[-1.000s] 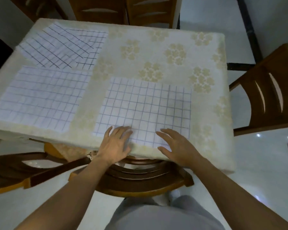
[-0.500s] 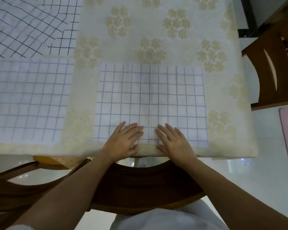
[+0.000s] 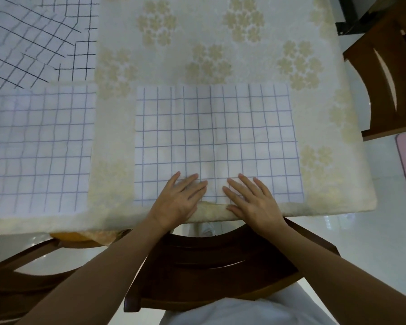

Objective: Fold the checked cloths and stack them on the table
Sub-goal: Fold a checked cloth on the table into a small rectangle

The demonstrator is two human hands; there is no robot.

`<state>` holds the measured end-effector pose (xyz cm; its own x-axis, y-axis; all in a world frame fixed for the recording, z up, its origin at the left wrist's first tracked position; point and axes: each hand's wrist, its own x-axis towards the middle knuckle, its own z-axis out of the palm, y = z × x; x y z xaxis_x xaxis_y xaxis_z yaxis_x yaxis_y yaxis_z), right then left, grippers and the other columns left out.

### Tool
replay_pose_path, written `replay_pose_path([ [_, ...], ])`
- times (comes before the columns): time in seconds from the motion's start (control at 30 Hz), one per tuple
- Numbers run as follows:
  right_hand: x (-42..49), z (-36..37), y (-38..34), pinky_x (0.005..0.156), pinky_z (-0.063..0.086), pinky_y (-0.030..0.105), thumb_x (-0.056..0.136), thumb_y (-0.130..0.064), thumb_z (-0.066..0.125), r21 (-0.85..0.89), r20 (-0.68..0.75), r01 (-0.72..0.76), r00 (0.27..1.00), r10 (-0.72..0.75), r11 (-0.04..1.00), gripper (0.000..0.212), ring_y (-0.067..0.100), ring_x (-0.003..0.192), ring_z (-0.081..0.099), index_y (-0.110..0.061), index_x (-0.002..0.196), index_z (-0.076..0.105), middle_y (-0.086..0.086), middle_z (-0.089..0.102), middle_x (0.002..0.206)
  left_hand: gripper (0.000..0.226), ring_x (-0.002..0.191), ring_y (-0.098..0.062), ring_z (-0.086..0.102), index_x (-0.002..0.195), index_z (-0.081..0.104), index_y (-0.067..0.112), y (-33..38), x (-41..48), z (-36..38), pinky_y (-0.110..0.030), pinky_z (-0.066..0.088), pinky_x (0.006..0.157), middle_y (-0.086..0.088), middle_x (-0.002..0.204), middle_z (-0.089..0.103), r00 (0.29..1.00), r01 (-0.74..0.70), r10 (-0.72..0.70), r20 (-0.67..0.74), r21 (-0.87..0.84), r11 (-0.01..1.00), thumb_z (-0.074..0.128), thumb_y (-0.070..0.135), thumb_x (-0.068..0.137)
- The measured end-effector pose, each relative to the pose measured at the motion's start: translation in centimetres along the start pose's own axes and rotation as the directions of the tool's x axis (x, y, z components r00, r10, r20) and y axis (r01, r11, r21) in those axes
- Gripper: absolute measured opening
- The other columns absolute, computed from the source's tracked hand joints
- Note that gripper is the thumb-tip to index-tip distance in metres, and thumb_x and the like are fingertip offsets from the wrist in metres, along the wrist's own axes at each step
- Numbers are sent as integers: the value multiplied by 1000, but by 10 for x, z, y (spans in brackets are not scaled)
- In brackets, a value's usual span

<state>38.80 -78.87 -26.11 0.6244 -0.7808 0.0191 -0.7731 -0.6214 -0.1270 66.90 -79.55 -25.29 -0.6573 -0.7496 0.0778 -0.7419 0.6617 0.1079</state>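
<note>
A white cloth with a thin blue check [image 3: 217,137] lies flat near the table's front edge. My left hand [image 3: 177,202] and my right hand [image 3: 251,202] rest palm down on its near edge, side by side, fingers spread, gripping nothing. A second flat blue-checked cloth [image 3: 36,148] lies to the left. Behind that one, at the far left, lies a rumpled cloth with a bolder black check [image 3: 33,41], partly cut off by the frame.
The table [image 3: 220,55] carries a cream cover with pale flower prints. A dark wooden chair [image 3: 209,261] stands between me and the table edge. Another chair [image 3: 389,78] stands at the right, and a third [image 3: 21,277] at the lower left.
The view has closed in on the table. Both hands have drawn together toward the middle of the cloth's near edge and lie flat on it.
</note>
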Motion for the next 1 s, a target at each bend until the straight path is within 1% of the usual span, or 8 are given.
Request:
replay_pose_path([
  [0.17,2,-3,0,109,41,53,102,-44,51,9,-50,-13,999,13,1000,49,30,141,44,-16,142,55,8,51,149,48,132,-26,54,130,64,7,-10,-1,-4,-49,42,110,-9,139,60,996,72,-78,-44,-121,990,69,12,82],
  [0.3,-4,-10,9,105,47,49,97,-24,58,19,-114,32,993,-29,999,44,32,134,52,-10,139,57,11,56,143,44,133,-27,53,130,63,5,-20,-11,-12,-47,36,114,-11,140,59,990,99,-115,-81,-179,979,54,10,88],
  [0.47,-5,-22,31,104,50,46,83,-4,75,53,-41,73,997,-70,996,54,30,131,55,-9,135,61,10,59,140,36,120,-24,62,123,69,5,-22,-34,-25,-24,30,117,-10,128,67,963,207,-246,-106,-289,935,50,9,92],
  [0.53,-7,-32,43,107,47,45,77,-1,80,65,21,114,993,-116,991,60,29,132,54,-11,134,62,9,59,141,33,118,-23,64,121,71,5,-18,-38,-30,-24,34,115,-10,125,69,960,220,-259,-104,-287,932,61,1,89],
  [0.63,-9,-54,59,98,51,43,70,7,82,131,25,104,994,-108,986,60,29,121,63,-10,126,69,8,68,129,47,112,-24,68,120,71,8,-5,-38,-41,-31,45,107,-9,123,70,951,293,-308,1,-316,902,78,-8,76],
  [0.8,-27,-82,69,74,60,39,68,3,86,159,67,39,996,-50,987,54,30,99,72,-17,117,73,8,74,113,30,119,-20,64,128,68,16,29,-35,-63,-33,46,107,-3,130,67,911,411,-394,121,-350,842,61,22,99],
  [0.9,-41,-102,74,79,57,37,83,-6,76,187,163,2,986,-33,982,47,30,103,70,-22,126,68,7,72,120,53,119,-15,63,129,67,21,56,-33,-88,-26,45,105,2,129,67,866,499,-438,242,-373,782,33,52,101],
  [1.0,-53,-122,75,86,53,36,96,-17,59,198,299,-6,953,-54,980,43,25,109,65,-30,137,57,-1,67,125,47,109,-6,62,124,68,27,84,-33,-111,-18,45,92,11,121,68,830,557,-473,297,-378,740,33,49,102],
])
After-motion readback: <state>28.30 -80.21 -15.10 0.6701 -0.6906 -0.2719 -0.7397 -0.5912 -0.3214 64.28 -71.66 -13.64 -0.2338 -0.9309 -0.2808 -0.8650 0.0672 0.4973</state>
